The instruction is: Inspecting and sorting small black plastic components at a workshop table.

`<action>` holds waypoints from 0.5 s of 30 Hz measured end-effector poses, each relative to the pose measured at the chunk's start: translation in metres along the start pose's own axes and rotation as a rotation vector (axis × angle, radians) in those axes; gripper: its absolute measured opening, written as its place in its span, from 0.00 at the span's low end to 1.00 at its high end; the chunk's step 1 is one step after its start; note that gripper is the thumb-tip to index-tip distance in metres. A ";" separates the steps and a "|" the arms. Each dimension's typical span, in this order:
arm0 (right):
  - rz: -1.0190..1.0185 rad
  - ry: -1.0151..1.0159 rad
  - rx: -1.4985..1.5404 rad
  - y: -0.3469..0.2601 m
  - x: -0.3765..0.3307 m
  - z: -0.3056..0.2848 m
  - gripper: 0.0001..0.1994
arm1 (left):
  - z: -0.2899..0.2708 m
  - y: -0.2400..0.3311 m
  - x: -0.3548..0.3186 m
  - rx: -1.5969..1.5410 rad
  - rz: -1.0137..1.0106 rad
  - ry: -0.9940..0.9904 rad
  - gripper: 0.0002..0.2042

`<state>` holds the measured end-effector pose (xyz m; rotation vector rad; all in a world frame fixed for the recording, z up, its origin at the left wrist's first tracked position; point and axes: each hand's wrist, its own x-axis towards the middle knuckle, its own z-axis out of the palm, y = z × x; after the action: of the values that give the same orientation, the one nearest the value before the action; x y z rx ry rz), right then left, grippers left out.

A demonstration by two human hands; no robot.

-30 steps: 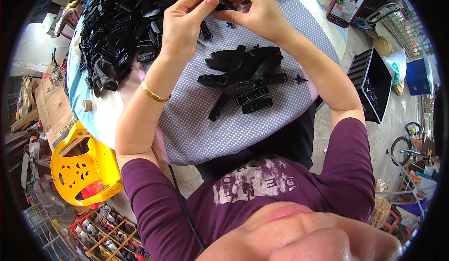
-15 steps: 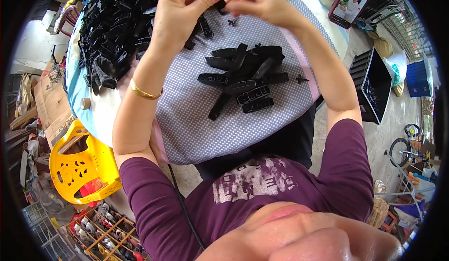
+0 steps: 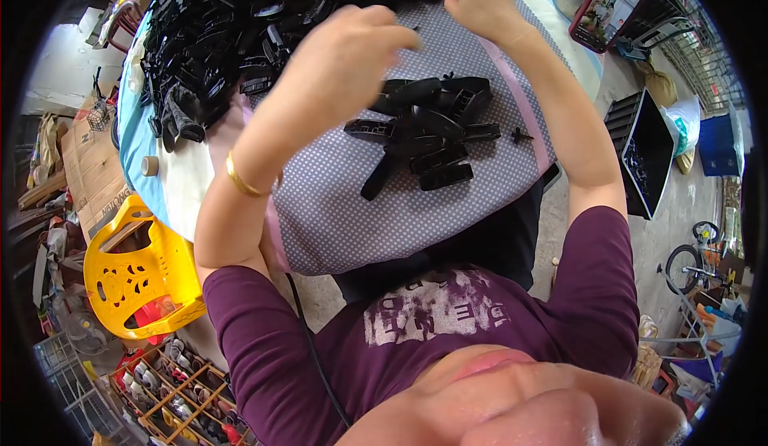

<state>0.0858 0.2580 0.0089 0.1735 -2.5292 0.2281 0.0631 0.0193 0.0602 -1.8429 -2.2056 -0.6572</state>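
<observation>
My left hand (image 3: 340,66), smeared by motion, is over the table just left of a small cluster of black plastic parts (image 3: 432,122). Its fingers are curled, and whether they hold anything cannot be made out. Farther off, my right hand (image 3: 480,4) reaches the near edge of a big heap of black plastic parts (image 3: 216,30), thumb and forefinger apart. No held piece shows in it. The cluster's long, curved pieces overlap on a grey dotted cloth (image 3: 336,230) with pink borders. A small black cross-shaped part (image 3: 522,136) lies to their right.
A tape roll (image 3: 150,166) and a dark glove (image 3: 182,114) lie at the table's left. A yellow plastic chair (image 3: 144,278) stands beside it. To the right are a black crate (image 3: 640,154) holding dark parts and a propped-up phone (image 3: 606,6).
My hands were together at the far side around a small black part. They have separated: the left came nearer, the right stayed far. The cluster's top pieces lie differently.
</observation>
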 end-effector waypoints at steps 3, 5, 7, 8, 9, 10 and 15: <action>-0.163 0.087 0.099 0.002 -0.006 0.001 0.13 | 0.009 -0.031 -0.010 0.237 -0.046 -0.044 0.12; -0.099 -0.021 -0.053 0.009 0.000 0.014 0.13 | 0.020 -0.038 -0.012 0.285 -0.025 -0.071 0.11; -0.095 -0.087 -0.257 0.016 0.004 0.023 0.13 | 0.022 -0.040 -0.009 0.278 -0.029 -0.107 0.11; -0.090 -0.090 -0.262 0.017 0.003 0.022 0.13 | 0.022 -0.041 -0.007 0.277 -0.040 -0.145 0.11; -0.080 -0.084 -0.201 0.018 0.003 0.021 0.13 | 0.022 -0.042 -0.006 0.231 -0.035 -0.091 0.09; -0.072 -0.077 -0.139 0.015 0.005 0.016 0.14 | 0.023 -0.039 -0.003 0.228 -0.032 -0.090 0.09; -0.072 -0.158 -0.122 0.007 0.010 0.003 0.16 | 0.021 -0.036 0.006 -0.148 -0.156 0.162 0.11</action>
<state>0.0750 0.2636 0.0115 0.2420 -2.6786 0.0316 0.0295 0.0296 0.0363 -1.6266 -2.2620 -0.9874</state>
